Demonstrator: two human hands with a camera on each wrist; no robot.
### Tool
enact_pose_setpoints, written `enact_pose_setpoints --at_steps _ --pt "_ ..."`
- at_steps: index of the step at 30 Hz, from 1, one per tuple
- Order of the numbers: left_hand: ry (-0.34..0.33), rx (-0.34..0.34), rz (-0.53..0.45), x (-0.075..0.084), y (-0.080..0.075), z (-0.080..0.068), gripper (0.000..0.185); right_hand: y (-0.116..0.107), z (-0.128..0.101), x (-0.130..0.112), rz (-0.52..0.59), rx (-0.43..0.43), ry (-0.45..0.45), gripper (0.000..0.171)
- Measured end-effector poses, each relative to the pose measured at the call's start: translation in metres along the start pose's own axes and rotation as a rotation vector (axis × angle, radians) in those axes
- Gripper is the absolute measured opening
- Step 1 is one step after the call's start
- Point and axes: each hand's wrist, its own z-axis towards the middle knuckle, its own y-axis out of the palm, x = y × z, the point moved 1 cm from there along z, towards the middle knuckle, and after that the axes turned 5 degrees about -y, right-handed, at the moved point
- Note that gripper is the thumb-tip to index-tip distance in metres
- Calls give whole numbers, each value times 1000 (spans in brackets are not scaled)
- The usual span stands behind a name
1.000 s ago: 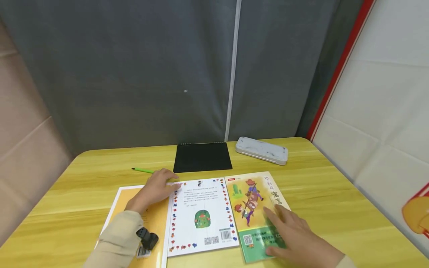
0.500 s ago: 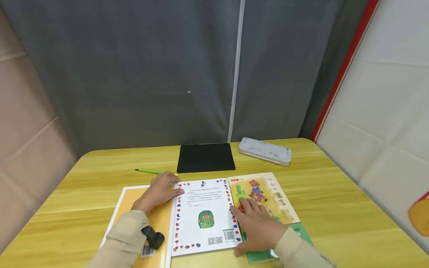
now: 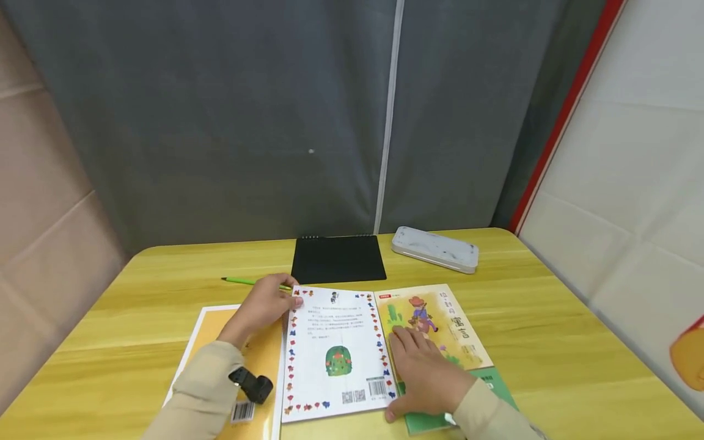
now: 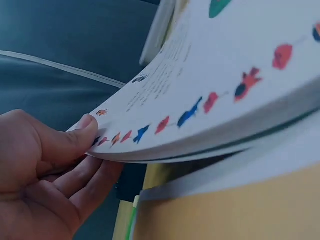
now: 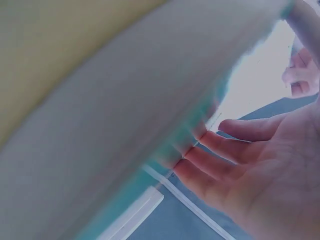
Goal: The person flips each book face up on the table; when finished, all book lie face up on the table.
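A white book (image 3: 335, 354) with a border of small flowers lies between an orange book (image 3: 258, 360) and a yellow-and-green picture book (image 3: 456, 324). My left hand (image 3: 266, 304) pinches the white book's far left corner, thumb on top and fingers underneath (image 4: 75, 175). That corner of the white book (image 4: 225, 90) is lifted off the orange book (image 4: 240, 210). My right hand (image 3: 423, 370) lies flat on the picture book, fingers straight, beside the white book's right edge. In the right wrist view the right hand's fingers (image 5: 220, 160) reach along a blurred book edge (image 5: 150, 115).
A green pencil (image 3: 242, 281) lies just beyond my left hand. A black spiral notebook (image 3: 337, 258) and a white pencil case (image 3: 434, 249) sit at the back of the yellow wooden table (image 3: 550, 342). A grey curtain hangs behind, and a white wall stands at the right.
My right hand slid left from the picture book's lower part to the white book's right edge. My left hand has raised the white book's far left corner slightly.
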Motion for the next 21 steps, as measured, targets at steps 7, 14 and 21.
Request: enact_pose_setpoints --at_steps 7,14,21 --pt "-84 -2 -220 7 -13 -4 23 0 0 0 -8 -1 -2 113" --pt "-161 40 -281 3 -8 -3 27 -11 -9 -1 208 65 -65 97" --pt "-141 142 -240 0 6 1 27 -30 -22 -10 446 168 -182 90"
